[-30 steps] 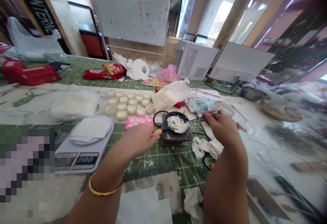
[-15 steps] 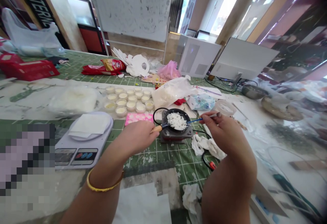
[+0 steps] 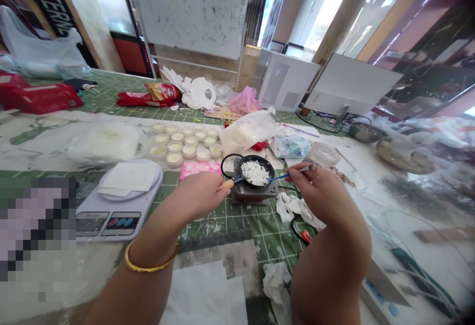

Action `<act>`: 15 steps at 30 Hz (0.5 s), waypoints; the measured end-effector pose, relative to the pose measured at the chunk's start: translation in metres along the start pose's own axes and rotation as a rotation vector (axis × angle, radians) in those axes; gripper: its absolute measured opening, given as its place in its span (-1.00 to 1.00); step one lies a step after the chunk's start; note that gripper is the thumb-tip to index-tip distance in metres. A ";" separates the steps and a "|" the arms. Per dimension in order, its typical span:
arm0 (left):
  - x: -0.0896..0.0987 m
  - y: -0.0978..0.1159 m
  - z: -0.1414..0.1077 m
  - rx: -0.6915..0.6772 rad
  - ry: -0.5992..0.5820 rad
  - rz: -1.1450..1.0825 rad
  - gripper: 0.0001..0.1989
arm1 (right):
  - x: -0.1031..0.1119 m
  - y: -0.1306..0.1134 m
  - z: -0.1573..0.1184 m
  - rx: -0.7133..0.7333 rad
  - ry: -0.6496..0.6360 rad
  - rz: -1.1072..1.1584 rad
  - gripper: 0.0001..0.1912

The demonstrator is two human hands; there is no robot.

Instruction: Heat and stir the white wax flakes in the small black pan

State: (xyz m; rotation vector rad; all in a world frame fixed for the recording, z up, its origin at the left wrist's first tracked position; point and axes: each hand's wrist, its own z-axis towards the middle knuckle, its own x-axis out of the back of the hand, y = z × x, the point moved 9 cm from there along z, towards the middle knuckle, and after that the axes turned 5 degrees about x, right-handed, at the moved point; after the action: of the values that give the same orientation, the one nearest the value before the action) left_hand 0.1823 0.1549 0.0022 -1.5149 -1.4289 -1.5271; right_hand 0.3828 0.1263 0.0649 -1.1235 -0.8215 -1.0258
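Note:
My left hand (image 3: 208, 192) is closed round the wooden handle of a small black frying pan (image 3: 270, 162). White chunks (image 3: 254, 172) fill much of the pan, which sits on a small dark electric hot plate (image 3: 256, 196). Between the thumb and fingers of my right hand (image 3: 315, 182) is a thin blue stick (image 3: 279, 177); its far end reaches into the pan at the right side of the chunks. The tip of the stick is hard to make out. I cannot tell what kind of tool it is.
Several small cups (image 3: 190, 152) of pale wax-like material stand behind the pan, beside a clear bag (image 3: 245, 133). A kitchen scale (image 3: 122, 201) is at left, crumpled tissue (image 3: 297, 208) and a cable at right. Paper sheets (image 3: 202, 290) lie in front.
The stick's end has shifted slightly left and down at the pan's right side, my right hand moving with it. My left hand keeps its hold on the handle. The view has shifted a little.

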 end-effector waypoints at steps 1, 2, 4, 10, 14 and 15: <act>0.000 0.000 0.000 0.000 -0.001 -0.002 -0.52 | -0.004 -0.006 0.000 0.037 -0.034 0.032 -0.68; 0.000 0.000 0.000 -0.001 -0.003 -0.006 -0.53 | -0.008 -0.012 -0.001 0.077 -0.063 0.064 -0.68; -0.001 0.000 0.001 -0.004 -0.005 -0.015 -0.53 | -0.016 -0.024 0.001 0.145 -0.107 0.111 -0.69; 0.000 -0.002 0.000 -0.001 0.008 -0.026 -0.53 | -0.021 -0.021 0.010 0.114 -0.083 0.085 -0.68; -0.001 -0.002 0.000 -0.006 0.006 -0.046 -0.54 | -0.013 -0.025 0.003 0.130 -0.049 0.114 -0.68; 0.000 -0.002 0.000 -0.004 0.009 -0.048 -0.54 | -0.014 -0.029 0.002 0.155 -0.067 0.128 -0.68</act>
State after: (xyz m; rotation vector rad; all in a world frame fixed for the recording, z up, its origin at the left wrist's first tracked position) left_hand 0.1810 0.1556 0.0013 -1.4840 -1.4680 -1.5638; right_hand 0.3509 0.1279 0.0620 -1.0682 -0.8563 -0.8082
